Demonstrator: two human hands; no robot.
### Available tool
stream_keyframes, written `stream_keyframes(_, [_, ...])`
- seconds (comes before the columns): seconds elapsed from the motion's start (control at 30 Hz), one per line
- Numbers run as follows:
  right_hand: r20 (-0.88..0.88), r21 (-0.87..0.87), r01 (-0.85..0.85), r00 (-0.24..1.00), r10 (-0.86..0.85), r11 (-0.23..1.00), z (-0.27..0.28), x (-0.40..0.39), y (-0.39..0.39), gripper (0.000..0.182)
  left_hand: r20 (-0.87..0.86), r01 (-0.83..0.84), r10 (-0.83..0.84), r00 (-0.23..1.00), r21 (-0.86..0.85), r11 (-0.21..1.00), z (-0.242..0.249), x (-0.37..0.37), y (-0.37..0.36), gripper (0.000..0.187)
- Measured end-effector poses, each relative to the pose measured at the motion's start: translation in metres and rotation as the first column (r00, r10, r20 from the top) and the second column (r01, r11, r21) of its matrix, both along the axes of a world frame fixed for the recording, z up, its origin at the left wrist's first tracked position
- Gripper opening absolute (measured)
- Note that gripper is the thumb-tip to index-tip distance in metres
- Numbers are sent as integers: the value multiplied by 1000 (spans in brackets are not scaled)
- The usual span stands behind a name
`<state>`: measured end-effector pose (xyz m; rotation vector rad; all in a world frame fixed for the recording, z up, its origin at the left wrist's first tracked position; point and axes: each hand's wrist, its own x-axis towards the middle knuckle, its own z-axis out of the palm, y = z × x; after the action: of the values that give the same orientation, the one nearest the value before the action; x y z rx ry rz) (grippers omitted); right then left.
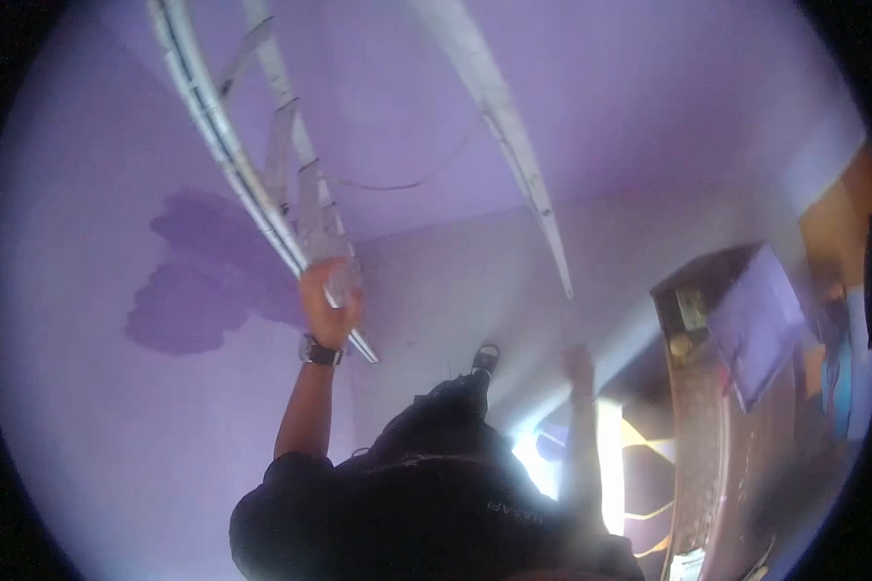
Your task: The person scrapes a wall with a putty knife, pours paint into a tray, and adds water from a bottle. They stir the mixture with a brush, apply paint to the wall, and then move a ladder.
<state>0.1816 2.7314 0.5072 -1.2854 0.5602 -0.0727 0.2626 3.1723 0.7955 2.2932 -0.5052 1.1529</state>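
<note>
A pale stepladder (225, 145) stands by the purple wall, its legs spread apart. My left hand (327, 300), with a dark watch (320, 351) on the wrist, is closed around the ladder's near side, low down in the view. The other ladder leg (518, 160) slants down to the right, apart from both hands. A thin cord (388, 186) sags between the two halves. My right hand (578, 363) hangs beside my body, below the tip of that leg. It is blurred, and its fingers cannot be made out.
Darker purple paint patches (199, 276) mark the wall (77, 387) to the left. My sandalled foot (486, 359) is on the pale floor (431, 300). On the right stand a long wooden piece of furniture (698, 455) and an open box (761, 315). Bright light enters behind me.
</note>
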Motion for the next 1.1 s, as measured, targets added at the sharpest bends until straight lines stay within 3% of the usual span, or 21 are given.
stream_keyframes(0.03, [170,-34,-42,984,47,999,7,45,1,43,157,-61,64,986,-24,998,19,-4,37,43])
stream_keyframes(0.1, [301,-210,-35,948,98,977,97,121,36,41,319,-112,184,930,-230,967,53,-2,107,50])
stream_keyframes(0.13, [341,-255,-29,933,118,967,148,153,61,41,330,-149,229,916,-250,957,74,-1,136,50])
stream_keyframes(0.2, [336,-278,-31,933,128,960,208,251,39,42,301,-164,267,915,-329,930,106,35,123,58])
stream_keyframes(0.27, [392,-304,-106,892,225,947,254,320,94,42,224,-102,205,953,-398,912,122,60,189,67])
stream_keyframes(0.33, [305,-567,-185,858,413,803,231,423,108,41,153,-169,233,960,-343,924,137,85,248,75])
stream_keyframes(0.4, [251,-490,-390,793,554,780,191,475,162,43,96,-217,266,959,-348,912,138,108,308,82])
stream_keyframes(0.47, [183,-10,-655,742,645,756,204,495,219,53,34,-155,185,982,-415,897,148,133,341,88])
stream_keyframes(0.53, [-217,20,-599,779,589,800,233,485,326,59,-14,-265,290,957,-449,853,182,129,381,80])
stream_keyframes(0.6, [-261,-215,-543,833,488,812,280,450,440,59,-68,-333,346,936,-495,803,197,131,446,72])
stream_keyframes(0.7, [-126,78,-617,773,622,783,216,425,398,54,-167,-414,380,910,-451,791,207,72,408,56])
stream_keyframes(0.77, [-75,94,-622,774,628,777,209,413,412,51,-201,-437,389,899,-428,791,211,53,419,48])
stream_keyframes(0.83, [-16,99,-624,778,629,775,212,396,418,49,-99,-390,388,916,-440,809,198,40,418,45])
stream_keyframes(0.87, [-68,133,-552,823,563,823,169,403,287,48,-91,-442,445,891,-399,803,171,45,258,45])
stream_keyframes(0.9, [-120,115,-421,893,434,900,157,416,200,48,-129,-430,417,900,-418,800,152,67,170,46])
stream_keyframes(0.93, [-33,112,-498,863,504,860,134,440,129,49,-164,-420,389,906,-436,796,139,94,111,46])
stream_keyframes(1.0, [85,102,-595,804,589,797,119,455,79,51,-55,-377,394,917,-436,817,127,108,81,46])
stream_keyframes(1.03, [38,135,-507,861,507,851,120,463,49,53,32,-331,381,924,-430,840,124,120,61,47])
stream_keyframes(1.1, [-96,177,-308,940,328,935,126,468,-3,56,29,-301,349,937,-440,846,115,138,22,48])
